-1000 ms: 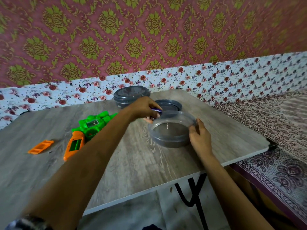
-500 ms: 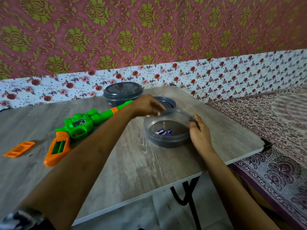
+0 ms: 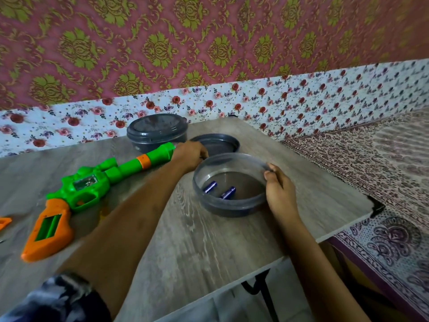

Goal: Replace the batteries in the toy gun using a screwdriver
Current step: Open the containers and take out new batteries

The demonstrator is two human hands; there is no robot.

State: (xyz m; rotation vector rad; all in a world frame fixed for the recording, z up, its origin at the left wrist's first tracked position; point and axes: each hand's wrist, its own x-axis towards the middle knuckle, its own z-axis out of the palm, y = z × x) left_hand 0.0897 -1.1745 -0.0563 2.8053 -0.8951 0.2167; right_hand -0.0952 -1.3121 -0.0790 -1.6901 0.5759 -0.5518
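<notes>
A green and orange toy gun lies on the table's left side, and the battery slot in its orange handle stands open. The orange slot cover lies at the far left edge. Two blue batteries lie inside an open grey round container. My right hand pinches that container's right rim. My left hand rests at its far left rim, next to the loose grey lid. Its fingers curl down out of sight. No screwdriver is visible.
A second grey container with its lid on stands at the back of the wooden table, beside the gun's muzzle. The table's right edge and its black corner cap border a patterned cloth. A wall runs close behind.
One second ago my left hand held something blue over the empty container. The batteries now lie inside it, and the hand has drawn back to the far rim. The view has shifted.
</notes>
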